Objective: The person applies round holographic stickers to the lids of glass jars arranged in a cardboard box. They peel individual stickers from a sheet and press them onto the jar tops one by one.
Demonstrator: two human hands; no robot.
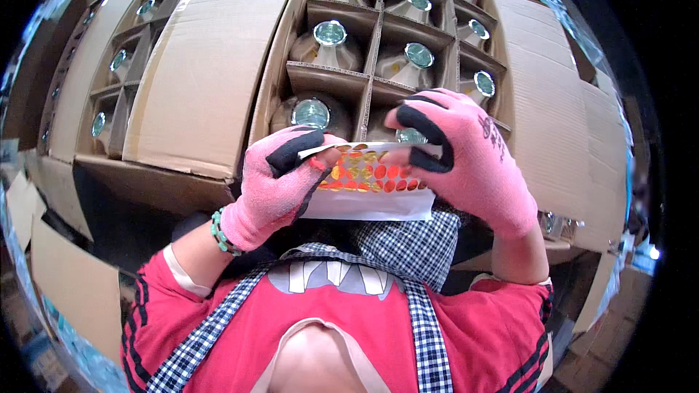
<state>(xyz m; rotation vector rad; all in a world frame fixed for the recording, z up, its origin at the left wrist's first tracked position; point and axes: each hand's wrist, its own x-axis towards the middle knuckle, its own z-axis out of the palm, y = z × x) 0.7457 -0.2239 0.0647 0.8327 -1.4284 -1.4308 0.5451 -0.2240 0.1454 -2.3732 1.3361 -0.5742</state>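
Sticker sheet (371,205) spans between the hands, long axis left to right, in front of the bottle carton (473,18). Left hand (273,182) grips its left end. Right hand (473,149) is curled over the right end, thumb and forefinger parted; whether its hidden fingers grip cannot be told. Nearest bottles (311,113) stand just beyond.

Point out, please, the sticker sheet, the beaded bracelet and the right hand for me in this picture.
Sticker sheet (370,185): head view, on the round stickers near its middle.
Beaded bracelet (217,232): head view, on its green beads.
Right hand (477,153): head view, on its back.
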